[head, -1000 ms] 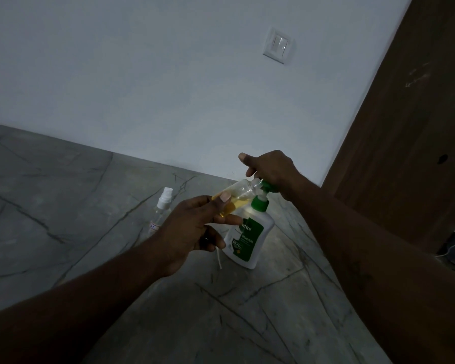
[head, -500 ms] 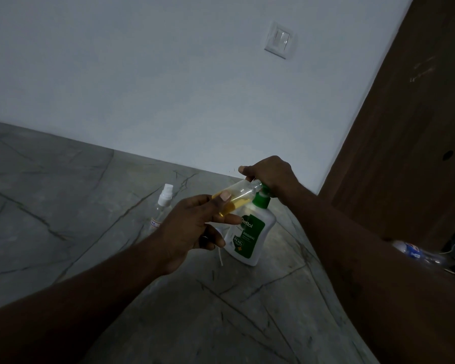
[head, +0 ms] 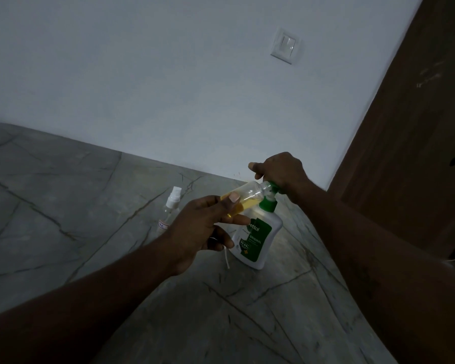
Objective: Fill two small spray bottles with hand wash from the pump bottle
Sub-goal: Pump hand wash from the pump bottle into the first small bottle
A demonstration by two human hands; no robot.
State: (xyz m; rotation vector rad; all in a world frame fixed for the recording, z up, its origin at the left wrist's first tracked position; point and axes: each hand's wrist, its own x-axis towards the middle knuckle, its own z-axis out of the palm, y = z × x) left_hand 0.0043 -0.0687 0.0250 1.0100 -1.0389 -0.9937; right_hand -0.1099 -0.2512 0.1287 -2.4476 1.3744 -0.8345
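A white pump bottle [head: 260,240] with a green label and green pump stands on the grey marble floor. My right hand [head: 281,172] rests on top of its pump head, fingers closed over it. My left hand [head: 202,227] holds a small clear bottle [head: 247,197] tilted on its side, its open neck against the green nozzle; yellow liquid lies in its lower part. A thin white tube [head: 226,257] hangs below my left hand. A second small spray bottle [head: 170,208] with a white spray cap stands upright to the left, partly behind my left hand.
A pale wall with a white switch plate [head: 285,46] runs close behind the bottles. A brown wooden door [head: 410,143] stands at the right. The marble floor [head: 63,206] stretches to the left and towards me.
My right hand pressed down on the pump and has come up slightly. The small bottle stays at the nozzle in my left hand. My view has shifted a little.
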